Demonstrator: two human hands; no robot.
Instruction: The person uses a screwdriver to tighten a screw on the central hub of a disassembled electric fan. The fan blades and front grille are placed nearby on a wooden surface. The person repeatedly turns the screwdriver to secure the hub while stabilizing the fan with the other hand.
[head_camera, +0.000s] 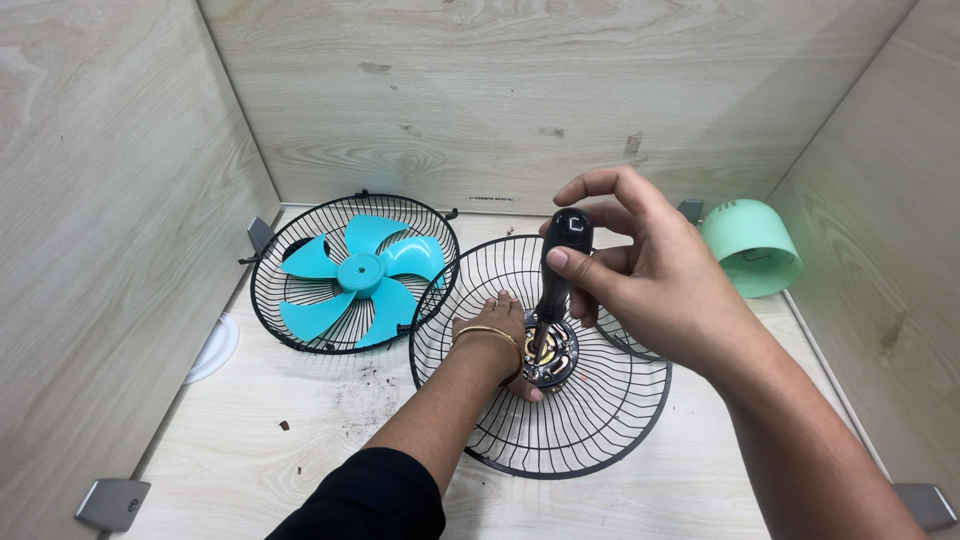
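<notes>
A screwdriver (556, 280) stands nearly upright over the motor hub (550, 352) at the centre of a black wire fan guard (560, 420)

The left hand (497, 335) rests curled against the hub, steadying it; the right hand (640, 270), above, pinches the black handle, its tip apparently seated in the hub. Beyond lie the bladed guard (350, 272) and a green housing (752, 247)

Wooden walls (120, 200) closed the desk (330, 430) on three sides. The rear grille (590, 420) occupied the centre, with both forearms crossing above it. The front grille (300, 250) holding the blue blade (360, 272) blocked the left rear; a green housing (752, 245) stood at the right rear. Bare desk lay open at front left and along the right wall.
</notes>
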